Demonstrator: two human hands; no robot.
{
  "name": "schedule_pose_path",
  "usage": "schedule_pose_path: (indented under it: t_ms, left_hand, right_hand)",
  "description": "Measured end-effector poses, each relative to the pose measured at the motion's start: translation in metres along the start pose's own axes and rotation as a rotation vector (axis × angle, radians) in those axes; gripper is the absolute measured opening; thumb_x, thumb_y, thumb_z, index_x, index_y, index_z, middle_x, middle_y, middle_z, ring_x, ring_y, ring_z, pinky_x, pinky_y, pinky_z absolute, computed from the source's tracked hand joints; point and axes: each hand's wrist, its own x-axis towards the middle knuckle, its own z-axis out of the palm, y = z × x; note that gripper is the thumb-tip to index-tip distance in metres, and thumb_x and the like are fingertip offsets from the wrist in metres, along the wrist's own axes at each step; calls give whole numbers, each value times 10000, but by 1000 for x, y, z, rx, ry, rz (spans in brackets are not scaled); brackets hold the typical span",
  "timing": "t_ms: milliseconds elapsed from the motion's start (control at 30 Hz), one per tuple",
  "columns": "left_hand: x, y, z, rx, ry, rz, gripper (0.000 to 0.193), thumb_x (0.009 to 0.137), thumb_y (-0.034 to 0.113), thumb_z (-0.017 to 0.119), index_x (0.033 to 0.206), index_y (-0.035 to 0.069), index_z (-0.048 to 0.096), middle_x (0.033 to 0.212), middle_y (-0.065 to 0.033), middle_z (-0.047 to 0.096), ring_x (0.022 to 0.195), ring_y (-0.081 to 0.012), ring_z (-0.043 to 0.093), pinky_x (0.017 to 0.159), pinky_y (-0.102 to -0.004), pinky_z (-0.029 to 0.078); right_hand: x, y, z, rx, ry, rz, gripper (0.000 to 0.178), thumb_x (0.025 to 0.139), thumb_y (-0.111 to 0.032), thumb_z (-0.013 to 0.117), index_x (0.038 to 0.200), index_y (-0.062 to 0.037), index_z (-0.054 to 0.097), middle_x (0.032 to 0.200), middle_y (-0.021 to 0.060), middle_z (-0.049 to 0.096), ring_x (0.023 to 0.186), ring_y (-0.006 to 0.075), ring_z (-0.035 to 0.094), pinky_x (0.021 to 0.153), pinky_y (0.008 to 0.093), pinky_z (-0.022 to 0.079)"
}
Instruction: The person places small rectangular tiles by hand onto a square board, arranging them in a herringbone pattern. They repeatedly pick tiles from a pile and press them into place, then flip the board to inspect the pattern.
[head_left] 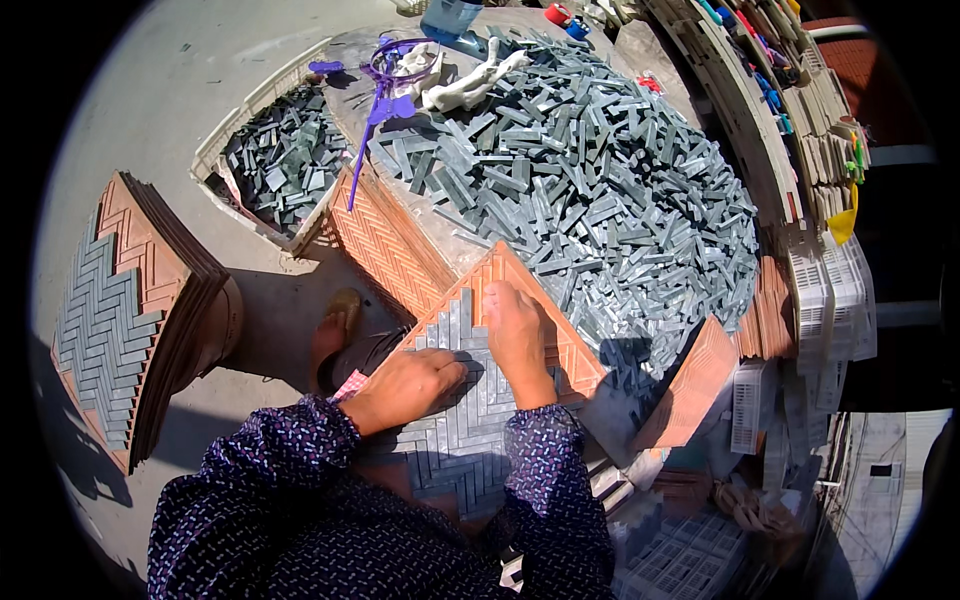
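In front of me lies an orange herringbone-grooved tray [565, 345], partly filled with grey stone strips [455, 435] set in a zigzag pattern. My right hand [515, 330] presses down near the tray's far corner, at the border between laid strips and bare grooves. Its fingers are bent together, and whatever is under the fingertips is hidden. My left hand [408, 390] rests over the laid strips at the left edge, its fingers curled inward; I cannot see whether they hold a strip. A large heap of loose grey strips [600, 190] spreads just beyond the tray.
A white crate [205, 160] of dark stone pieces stands far left. Nearby are a stack of filled trays [110, 330], an empty grooved tray [385, 240], a purple racket-like object [372, 130] and white gloves [475, 82]. More orange trays [685, 390] and white baskets [830, 290] stand right.
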Motion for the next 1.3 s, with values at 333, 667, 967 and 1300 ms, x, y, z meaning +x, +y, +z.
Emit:
schedule_pose_path:
  t_ms: [333, 667, 967, 1300]
  left_hand:
    - [0, -5, 5, -18, 87, 48, 149, 781, 110, 629, 893, 13, 632, 740, -89, 570, 706, -265, 606, 621, -373, 486]
    - [0, -2, 0, -25, 61, 33, 129, 795, 116, 573, 877, 22, 604, 781, -96, 570, 761, -269, 614, 660, -376, 486]
    - [-1, -2, 0, -11, 18, 15, 132, 806, 117, 528, 875, 22, 587, 795, -101, 567, 795, -270, 618, 690, -373, 492]
    - [-1, -3, 1, -5, 30, 19, 111, 795, 130, 558, 833, 26, 567, 782, -95, 555, 778, -266, 613, 672, -371, 487]
  right_hand:
    - [-3, -2, 1, -41, 4, -43, 153, 815, -1, 572, 963, -12, 535, 823, 194, 609, 805, 392, 589, 691, 447, 476]
    - [-14, -2, -4, 90, 15, 12, 215, 810, 38, 571, 1013, -16, 527, 864, 179, 630, 870, 349, 602, 725, 428, 490]
    - [-4, 3, -7, 242, -113, 205, 201, 817, 48, 551, 1010, -5, 538, 861, 181, 663, 840, 323, 661, 711, 378, 521]
    - [-15, -14, -2, -218, 48, -100, 194, 779, 31, 573, 971, 16, 553, 817, 182, 644, 803, 338, 609, 690, 435, 481]
